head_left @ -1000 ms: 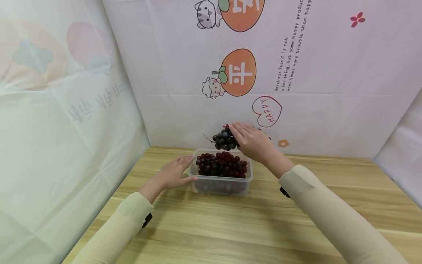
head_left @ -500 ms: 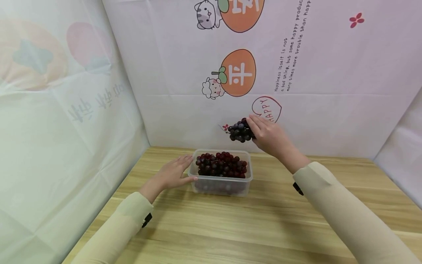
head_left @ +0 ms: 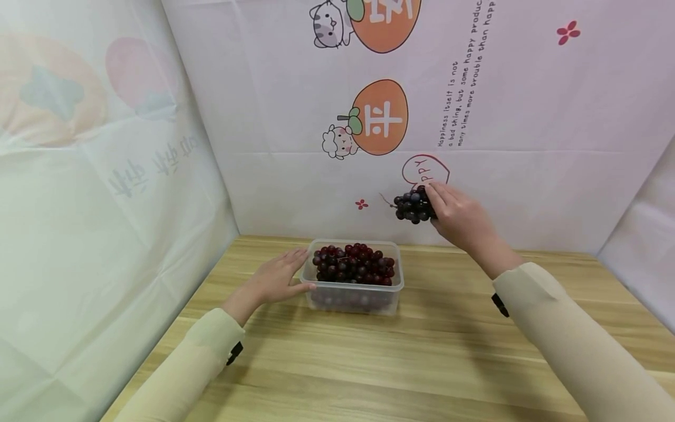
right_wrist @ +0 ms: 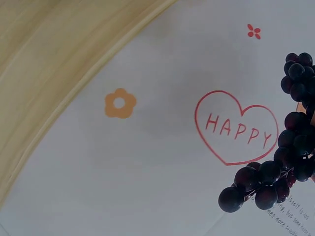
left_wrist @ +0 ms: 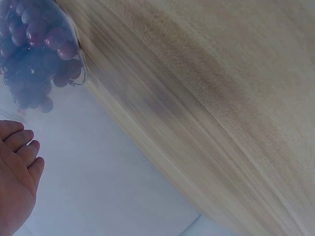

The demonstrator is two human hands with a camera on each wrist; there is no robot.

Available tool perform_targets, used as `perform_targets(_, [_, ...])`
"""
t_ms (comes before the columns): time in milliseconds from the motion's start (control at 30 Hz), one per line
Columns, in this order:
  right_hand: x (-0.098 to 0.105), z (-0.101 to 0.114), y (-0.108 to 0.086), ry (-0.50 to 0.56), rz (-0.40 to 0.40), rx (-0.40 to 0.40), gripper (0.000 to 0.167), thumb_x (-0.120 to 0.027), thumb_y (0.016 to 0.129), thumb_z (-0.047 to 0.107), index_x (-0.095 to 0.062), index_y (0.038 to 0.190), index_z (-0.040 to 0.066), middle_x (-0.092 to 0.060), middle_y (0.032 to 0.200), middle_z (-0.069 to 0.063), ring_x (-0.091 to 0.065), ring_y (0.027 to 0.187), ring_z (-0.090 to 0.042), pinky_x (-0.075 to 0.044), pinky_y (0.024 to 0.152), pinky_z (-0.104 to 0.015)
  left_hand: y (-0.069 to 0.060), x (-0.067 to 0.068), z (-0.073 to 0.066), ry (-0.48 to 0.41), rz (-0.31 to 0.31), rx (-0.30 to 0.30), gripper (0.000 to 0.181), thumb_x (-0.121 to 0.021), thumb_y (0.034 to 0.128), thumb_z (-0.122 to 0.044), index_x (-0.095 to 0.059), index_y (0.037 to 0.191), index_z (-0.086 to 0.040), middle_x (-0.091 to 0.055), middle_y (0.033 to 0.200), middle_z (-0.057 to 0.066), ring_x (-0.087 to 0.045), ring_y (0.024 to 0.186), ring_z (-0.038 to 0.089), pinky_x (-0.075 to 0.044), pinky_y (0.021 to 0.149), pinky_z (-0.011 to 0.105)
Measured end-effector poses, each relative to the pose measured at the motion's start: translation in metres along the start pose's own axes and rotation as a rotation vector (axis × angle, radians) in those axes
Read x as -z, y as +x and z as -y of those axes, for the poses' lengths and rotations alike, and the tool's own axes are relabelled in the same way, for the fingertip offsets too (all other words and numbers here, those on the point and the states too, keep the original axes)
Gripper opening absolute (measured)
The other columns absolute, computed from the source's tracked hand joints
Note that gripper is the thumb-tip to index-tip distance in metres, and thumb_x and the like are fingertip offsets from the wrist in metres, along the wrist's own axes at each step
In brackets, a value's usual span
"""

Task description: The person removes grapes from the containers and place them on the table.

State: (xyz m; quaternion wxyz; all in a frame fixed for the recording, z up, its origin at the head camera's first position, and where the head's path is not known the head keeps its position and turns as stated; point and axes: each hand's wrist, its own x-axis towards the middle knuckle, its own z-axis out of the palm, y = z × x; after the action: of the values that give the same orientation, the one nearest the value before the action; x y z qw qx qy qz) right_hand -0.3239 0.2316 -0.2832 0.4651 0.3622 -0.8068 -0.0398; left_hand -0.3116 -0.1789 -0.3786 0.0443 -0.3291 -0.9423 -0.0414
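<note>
This is looking like a small tabletop booth walled in with cloth. A yellowish-brown wood-grain worktop (head_left: 358,363) is forming its base. Behind the back edge, a creased white cloth sheet (head_left: 274,111) is standing like a wall, carrying sideways orange fruit prints (head_left: 387,139) and a red-outlined heart reading HAPPY (right_wrist: 236,129). A second whitish cloth sheet with faint fruit prints (head_left: 105,252) is hanging along the left edge, and a pale cloth panel (head_left: 645,223) is flanking the right edge. The sheets are hiding the wider room, leaving its kind unclear.
</note>
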Motion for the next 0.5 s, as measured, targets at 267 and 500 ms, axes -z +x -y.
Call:
perform_targets(267, [-0.004, -0.008, -0.016, -0.025, -0.014, -0.048, 0.056, -0.079, 0.063, -0.006, -0.059, 0.114, -0.019, -0.062, 0.112, -0.034, -0.062, 0.100, -0.046, -0.052, 0.088, -0.051, 0.000, -0.002, 0.001, -0.009, 0.007, 0.011, 0.090, -0.043, 0.0946, -0.065, -0.023, 0.153, 0.000, -0.020, 0.158, 0.017, -0.020, 0.144, 0.033, -0.020, 0.116, 0.047])
perform_targets(500, [-0.008, -0.012, -0.030, -0.034, 0.032, -0.095, 0.056, -0.079, 0.063, -0.006, -0.059, 0.114, -0.019, -0.063, 0.110, -0.034, -0.063, 0.099, -0.046, -0.053, 0.085, -0.052, 0.000, -0.002, 0.001, -0.011, 0.012, 0.022, 0.090, -0.042, 0.0942, -0.066, -0.022, 0.154, -0.002, -0.019, 0.158, 0.015, -0.019, 0.144, 0.032, -0.019, 0.117, 0.046])
